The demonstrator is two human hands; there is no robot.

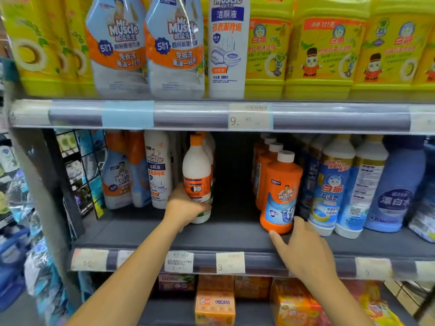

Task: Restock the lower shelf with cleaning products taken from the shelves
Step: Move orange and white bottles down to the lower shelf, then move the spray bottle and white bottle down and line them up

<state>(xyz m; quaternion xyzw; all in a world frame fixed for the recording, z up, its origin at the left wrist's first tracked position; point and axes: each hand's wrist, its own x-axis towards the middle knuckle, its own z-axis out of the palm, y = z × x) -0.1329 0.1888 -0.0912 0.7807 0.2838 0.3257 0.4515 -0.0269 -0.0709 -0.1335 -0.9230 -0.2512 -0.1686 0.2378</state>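
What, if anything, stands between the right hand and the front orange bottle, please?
Nothing visible does. The right hand is at the base of the front orange bottle, thumb along its lower edge. The left hand grips the white bottle well to the left, across a gap.

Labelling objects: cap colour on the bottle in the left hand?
Orange cap on the white bottle, seen in the head view.

Both bare forearms come up from the bottom of the frame. The left hand [186,205], around the middle, has its fingers curled round a white bottle [196,175]. The right hand [306,250], lower right of centre, has its thumb stuck out left at an orange bottle [280,196]; can't tell if it's really gripping.
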